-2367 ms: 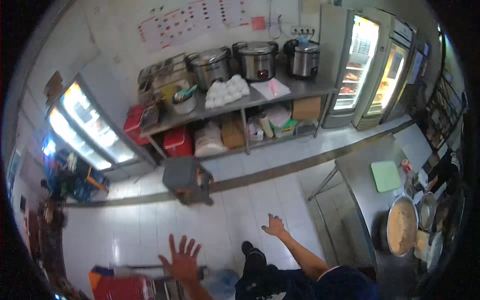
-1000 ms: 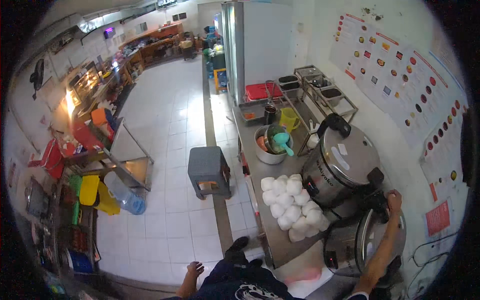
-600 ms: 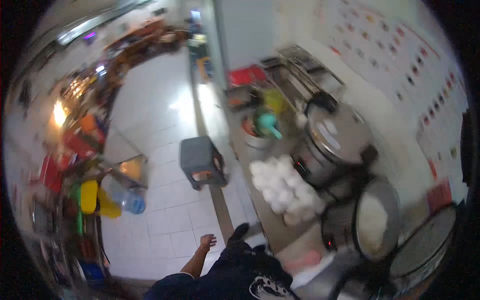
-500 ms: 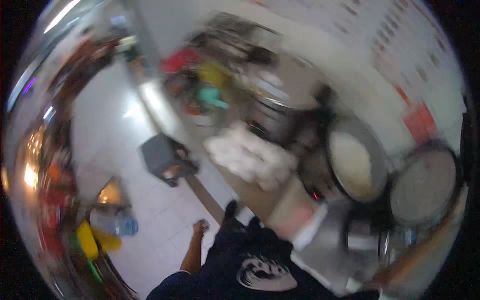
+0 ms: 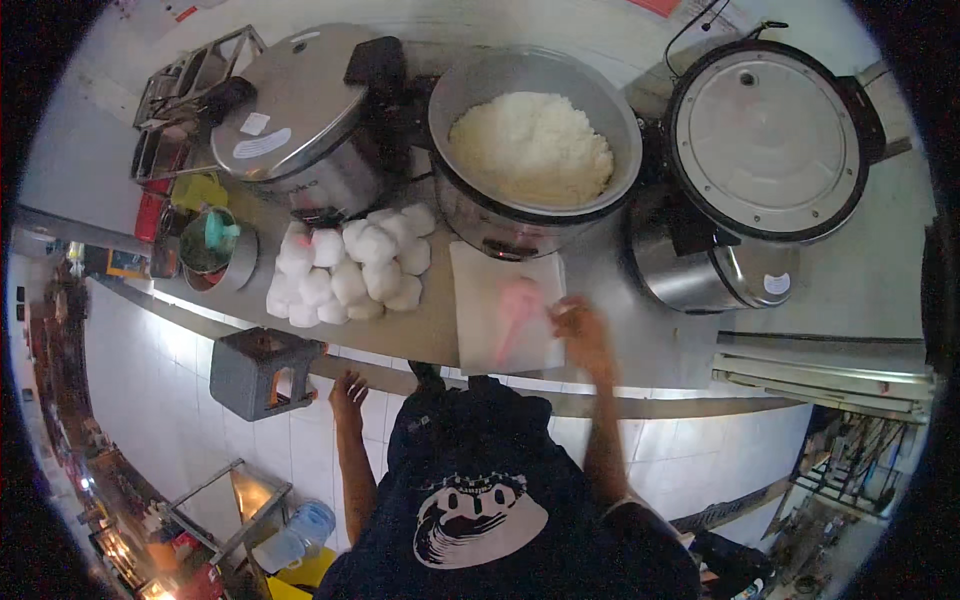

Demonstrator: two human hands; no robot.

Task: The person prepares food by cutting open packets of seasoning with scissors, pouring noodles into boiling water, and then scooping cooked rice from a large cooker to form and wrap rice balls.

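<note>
My right hand (image 5: 582, 325) is slightly blurred over the counter, beside the right edge of a stack of white paper sheets (image 5: 478, 335). Its fingers look loosely apart, and nothing shows in them. On the sheets lies a pink scoop or rice paddle (image 5: 516, 308), hazy in outline, just left of that hand. Down at my side, below the counter edge, my left hand (image 5: 348, 392) hangs open and holds nothing. Behind the sheets stands a large cooker pot (image 5: 455, 195) of white rice (image 5: 535, 145). A pile of rounded white bundles (image 5: 350, 270) sits left of the sheets.
A lidded steel cooker (image 5: 300, 120) stands at the back left; another cooker's lid (image 5: 768, 140) is raised at the right. Bowls with a green-handled utensil (image 5: 218, 232) are far left. A dark stool (image 5: 262, 372) stands below the counter edge, near my left hand.
My view has swung right and steadied, so the counter now lies straight ahead. My right arm has come from the far right to beside the paper sheets. The left hand still hangs low.
</note>
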